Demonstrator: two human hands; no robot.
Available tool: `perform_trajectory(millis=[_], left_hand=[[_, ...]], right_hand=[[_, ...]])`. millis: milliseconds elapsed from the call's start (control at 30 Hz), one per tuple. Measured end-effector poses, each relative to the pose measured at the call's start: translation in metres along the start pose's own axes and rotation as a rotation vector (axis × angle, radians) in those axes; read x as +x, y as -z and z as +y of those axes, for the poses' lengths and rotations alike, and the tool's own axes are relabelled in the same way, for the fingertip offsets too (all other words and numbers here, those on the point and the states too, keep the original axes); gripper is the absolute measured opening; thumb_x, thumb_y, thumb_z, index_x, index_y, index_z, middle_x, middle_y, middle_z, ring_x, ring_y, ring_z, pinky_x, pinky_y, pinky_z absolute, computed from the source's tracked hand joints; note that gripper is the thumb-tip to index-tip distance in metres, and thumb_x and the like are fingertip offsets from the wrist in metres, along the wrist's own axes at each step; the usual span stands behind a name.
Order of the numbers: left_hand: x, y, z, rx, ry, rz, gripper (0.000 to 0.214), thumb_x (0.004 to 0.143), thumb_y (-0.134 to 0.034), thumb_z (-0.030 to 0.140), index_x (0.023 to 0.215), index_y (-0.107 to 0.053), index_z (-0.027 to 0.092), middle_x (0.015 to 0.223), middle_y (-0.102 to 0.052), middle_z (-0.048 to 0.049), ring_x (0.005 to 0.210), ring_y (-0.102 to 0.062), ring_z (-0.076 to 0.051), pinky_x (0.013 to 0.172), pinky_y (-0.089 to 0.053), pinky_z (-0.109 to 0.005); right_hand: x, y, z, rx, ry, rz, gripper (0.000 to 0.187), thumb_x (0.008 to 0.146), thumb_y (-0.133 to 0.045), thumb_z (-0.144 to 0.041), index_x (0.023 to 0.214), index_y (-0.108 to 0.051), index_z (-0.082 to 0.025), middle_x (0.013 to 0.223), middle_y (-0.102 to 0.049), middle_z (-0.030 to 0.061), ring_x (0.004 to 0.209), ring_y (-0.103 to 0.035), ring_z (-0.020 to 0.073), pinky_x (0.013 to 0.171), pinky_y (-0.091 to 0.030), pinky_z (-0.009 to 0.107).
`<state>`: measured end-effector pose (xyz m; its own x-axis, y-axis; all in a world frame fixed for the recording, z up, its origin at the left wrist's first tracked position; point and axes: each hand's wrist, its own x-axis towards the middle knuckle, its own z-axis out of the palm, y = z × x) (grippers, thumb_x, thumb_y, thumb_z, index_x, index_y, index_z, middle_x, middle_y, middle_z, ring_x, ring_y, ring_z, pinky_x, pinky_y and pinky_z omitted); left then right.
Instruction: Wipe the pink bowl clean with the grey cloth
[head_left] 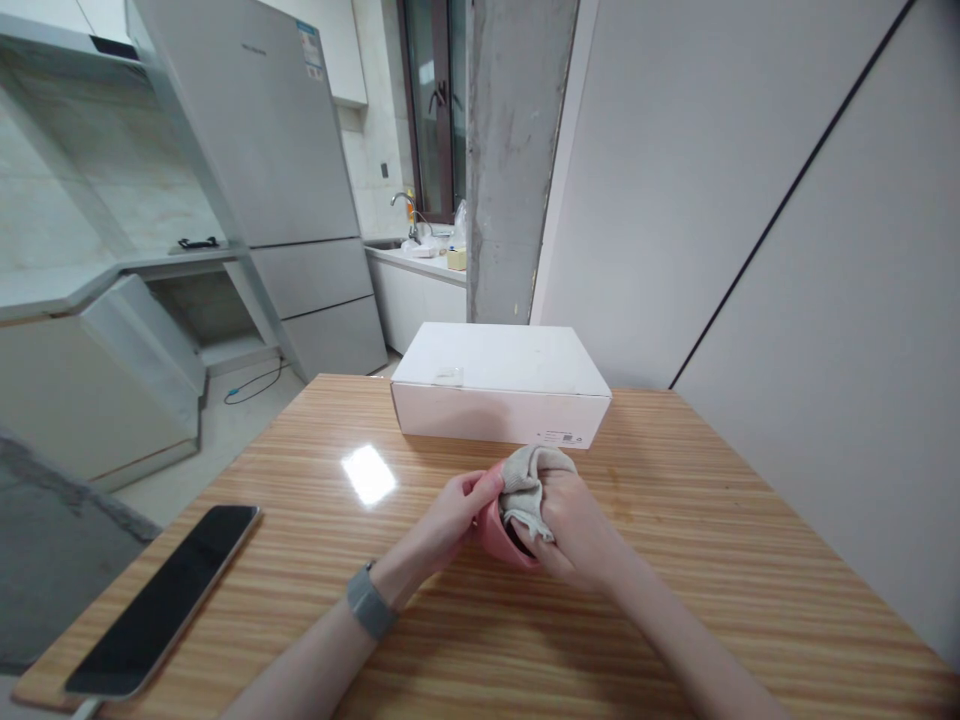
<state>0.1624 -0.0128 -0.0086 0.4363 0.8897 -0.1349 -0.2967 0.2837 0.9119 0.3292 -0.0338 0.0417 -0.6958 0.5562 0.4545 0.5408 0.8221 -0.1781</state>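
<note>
A pink cup-like vessel (495, 537) is tilted above the wooden table, its dark opening turned toward my right hand. My left hand (457, 512) grips its left side, thumb on the rim. A light grey cloth (529, 482) is bunched at the mouth of the vessel and hangs over its rim. My right hand (574, 525) is closed on the cloth, with some fingers inside the opening. Those fingertips are hidden, and so is the underside of the vessel.
A white box (502, 365) stands behind my hands on the wooden table (675, 520). On the left lies a black phone (169, 600) with a cable at its near end. Beyond the table are a fridge (255, 130), a sink counter and a pale wall on the right.
</note>
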Motion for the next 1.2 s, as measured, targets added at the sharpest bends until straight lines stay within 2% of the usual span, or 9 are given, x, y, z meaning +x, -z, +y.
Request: perform_trajectory(millis=[367, 500, 667, 800, 900, 967, 1100, 1200], left_hand=[[-0.002, -0.008, -0.005, -0.015, -0.012, 0.043, 0.048, 0.075, -0.068, 0.052, 0.100, -0.068, 0.011, 0.083, -0.068, -0.0075, 0.073, -0.060, -0.017, 0.066, -0.044, -0.025], [-0.001, -0.010, -0.010, -0.049, -0.060, 0.065, 0.045, 0.074, -0.071, 0.049, 0.098, -0.067, 0.011, 0.086, -0.068, -0.0083, 0.076, -0.061, -0.017, 0.067, -0.044, -0.025], [-0.003, -0.017, -0.010, -0.069, -0.100, 0.090, 0.041, 0.073, -0.073, 0.043, 0.097, -0.066, 0.011, 0.089, -0.068, -0.0085, 0.076, -0.061, -0.017, 0.067, -0.045, -0.025], [-0.007, -0.024, -0.009, -0.168, -0.150, 0.163, 0.034, 0.071, -0.076, 0.038, 0.093, -0.063, 0.015, 0.092, -0.068, -0.0057, 0.080, -0.061, -0.016, 0.070, -0.047, -0.025], [-0.008, -0.026, -0.007, -0.229, -0.142, 0.192, 0.031, 0.070, -0.078, 0.034, 0.091, -0.061, 0.018, 0.090, -0.067, -0.0028, 0.078, -0.062, -0.015, 0.065, -0.047, -0.025], [-0.008, -0.026, -0.004, -0.259, -0.118, 0.150, 0.032, 0.074, -0.073, 0.038, 0.096, -0.063, 0.017, 0.091, -0.068, -0.0040, 0.080, -0.062, -0.017, 0.067, -0.048, -0.027], [-0.006, -0.019, 0.006, -0.338, -0.030, -0.061, 0.050, 0.087, -0.052, 0.053, 0.113, -0.065, 0.012, 0.104, -0.070, -0.0101, 0.102, -0.061, -0.024, 0.090, -0.044, -0.033], [-0.005, -0.011, 0.013, -0.250, 0.068, -0.102, 0.056, 0.087, -0.049, 0.057, 0.106, -0.069, 0.009, 0.100, -0.072, -0.0125, 0.104, -0.061, -0.027, 0.093, -0.042, -0.035]], right_hand=[[0.001, 0.001, 0.002, -0.027, -0.034, 0.067, 0.034, 0.089, -0.028, -0.028, 0.071, -0.056, -0.020, 0.079, -0.061, 0.0081, 0.080, -0.049, 0.0238, 0.083, -0.037, 0.044], [0.000, -0.001, 0.003, -0.023, -0.056, 0.099, 0.032, 0.088, -0.030, -0.026, 0.070, -0.055, -0.020, 0.079, -0.061, 0.0074, 0.081, -0.049, 0.0236, 0.084, -0.036, 0.044], [0.001, -0.003, -0.001, -0.060, -0.128, 0.144, 0.028, 0.088, -0.035, -0.025, 0.073, -0.058, -0.020, 0.081, -0.063, 0.0074, 0.082, -0.051, 0.0243, 0.084, -0.036, 0.042], [0.002, -0.005, 0.001, -0.114, -0.209, 0.130, 0.024, 0.087, -0.039, -0.023, 0.082, -0.061, -0.018, 0.086, -0.067, 0.0085, 0.085, -0.054, 0.0251, 0.088, -0.035, 0.042], [0.002, -0.004, 0.005, -0.105, -0.201, 0.114, 0.024, 0.087, -0.038, -0.022, 0.088, -0.061, -0.018, 0.091, -0.067, 0.0090, 0.089, -0.055, 0.0254, 0.090, -0.036, 0.041], [0.002, -0.002, 0.006, -0.085, -0.143, 0.091, 0.024, 0.087, -0.037, -0.022, 0.087, -0.061, -0.018, 0.089, -0.067, 0.0083, 0.088, -0.056, 0.0251, 0.090, -0.036, 0.041], [0.005, 0.001, -0.002, -0.065, -0.013, 0.032, 0.022, 0.086, -0.041, -0.026, 0.089, -0.061, -0.019, 0.082, -0.067, 0.0072, 0.081, -0.057, 0.0235, 0.088, -0.038, 0.041], [0.007, 0.000, -0.009, -0.028, 0.052, 0.013, 0.019, 0.083, -0.043, -0.026, 0.089, -0.060, -0.019, 0.080, -0.067, 0.0064, 0.079, -0.057, 0.0231, 0.087, -0.039, 0.040]])
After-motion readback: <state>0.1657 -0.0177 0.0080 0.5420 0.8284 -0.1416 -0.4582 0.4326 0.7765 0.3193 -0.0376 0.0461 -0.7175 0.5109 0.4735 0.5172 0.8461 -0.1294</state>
